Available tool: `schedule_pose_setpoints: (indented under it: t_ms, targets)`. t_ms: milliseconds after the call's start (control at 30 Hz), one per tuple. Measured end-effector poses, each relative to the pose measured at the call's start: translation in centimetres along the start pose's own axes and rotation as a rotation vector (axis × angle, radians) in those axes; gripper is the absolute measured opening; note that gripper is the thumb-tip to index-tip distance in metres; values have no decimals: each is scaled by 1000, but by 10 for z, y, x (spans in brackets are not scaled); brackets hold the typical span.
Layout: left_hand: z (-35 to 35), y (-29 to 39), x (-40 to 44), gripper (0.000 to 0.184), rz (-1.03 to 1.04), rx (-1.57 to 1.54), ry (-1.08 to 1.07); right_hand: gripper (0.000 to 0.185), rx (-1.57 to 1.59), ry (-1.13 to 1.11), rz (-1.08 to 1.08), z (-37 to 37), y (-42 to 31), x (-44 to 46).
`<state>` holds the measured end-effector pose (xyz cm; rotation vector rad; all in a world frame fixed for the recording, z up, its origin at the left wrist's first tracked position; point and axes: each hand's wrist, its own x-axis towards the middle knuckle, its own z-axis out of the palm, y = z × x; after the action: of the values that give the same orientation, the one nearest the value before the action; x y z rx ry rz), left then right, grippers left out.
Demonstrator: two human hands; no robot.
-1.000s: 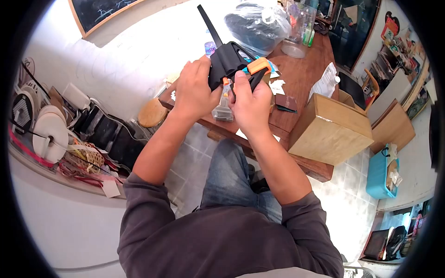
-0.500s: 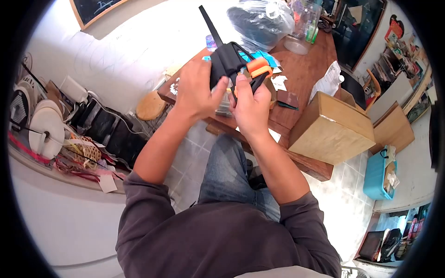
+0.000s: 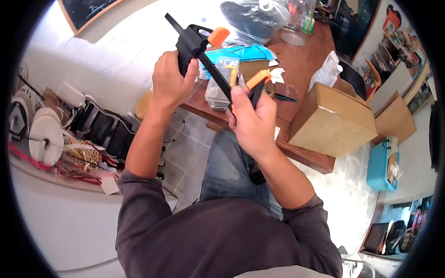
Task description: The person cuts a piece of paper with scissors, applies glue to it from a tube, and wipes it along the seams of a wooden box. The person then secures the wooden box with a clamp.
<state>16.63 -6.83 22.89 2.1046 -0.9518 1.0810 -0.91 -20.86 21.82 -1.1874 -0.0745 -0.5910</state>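
Observation:
A black bar clamp (image 3: 214,72) with orange tips is held in the air over the near edge of the wooden table. My left hand (image 3: 172,79) is wrapped round its black body at the upper left. The fixed jaw at the bar's lower right end is gripped by my right hand (image 3: 252,118), its thumb on the bar. A wide gap of bar separates the two orange-tipped jaws. Behind the bar, a clear plastic case (image 3: 218,95) rests on the table beside a blue packet (image 3: 250,52).
A cardboard box (image 3: 333,118) stands at the table's right edge (image 3: 320,162). Farther back are a plastic-wrapped dark bundle (image 3: 255,21) and a clear jar (image 3: 293,34). White spools (image 3: 46,136) and cords lie at the left. A turquoise bin (image 3: 380,167) is at the right.
My left hand has moved left with the clamp's body, away from my right hand. The jaws are now far apart, with more of the bar showing between them.

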Motion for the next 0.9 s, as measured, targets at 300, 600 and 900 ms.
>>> schedule_pose_setpoints:
  t_ms: [300, 600, 900]
  targets:
    - [-13, 65, 16, 47, 216, 61, -117, 25, 93, 81, 79, -34, -37, -19]
    - [3, 164, 160, 48, 953, 362, -424, 44, 443, -37, 303, -91, -61, -62]
    - [34, 244, 204, 47, 992, 454, -844, 79, -1669, 105, -656, -233, -159, -9]
